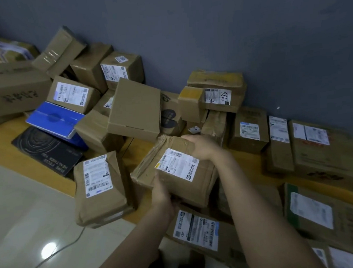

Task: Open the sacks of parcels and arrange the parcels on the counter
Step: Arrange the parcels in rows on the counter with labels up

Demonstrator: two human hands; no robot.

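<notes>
Two hands on one parcel [177, 165]: a brown taped carton, white shipping label facing up, held at the middle of the view over the yellow wooden counter [3, 147]. It is turned at an angle to the counter's front edge.

Grip: your left hand [162, 196] grasps the near left corner, thumb on top just beside the label, fingers tucked under the edge. Your right hand [202, 146] clasps the far right corner, fingers curled over the top. You cannot tell whether the underside rests on anything.

Left of it, just beside: a brown padded bag [99, 188], label up, hanging over the counter's front edge.

Behind it: a plain carton [134, 109], tilted, leaning on a heap of cartons piled against the grey-blue wall [248, 33]. A blue box [54, 120] lies in that heap, partly over a flat black box [46, 150]. A long carton [9, 90] lies at the far left.

Right side: a numbered carton [218, 90], with handwritten figures on its label, sits on top of others by the wall. Beyond it a row of labelled cartons [249, 130] stands along the wall.

Near you: a flat labelled carton [197, 227] lies between your forearms, and a green-edged carton [325, 213] sits to the right.

Floor [29, 209]: pale glossy tiles, with a grey cable [60, 248] trailing across.
</notes>
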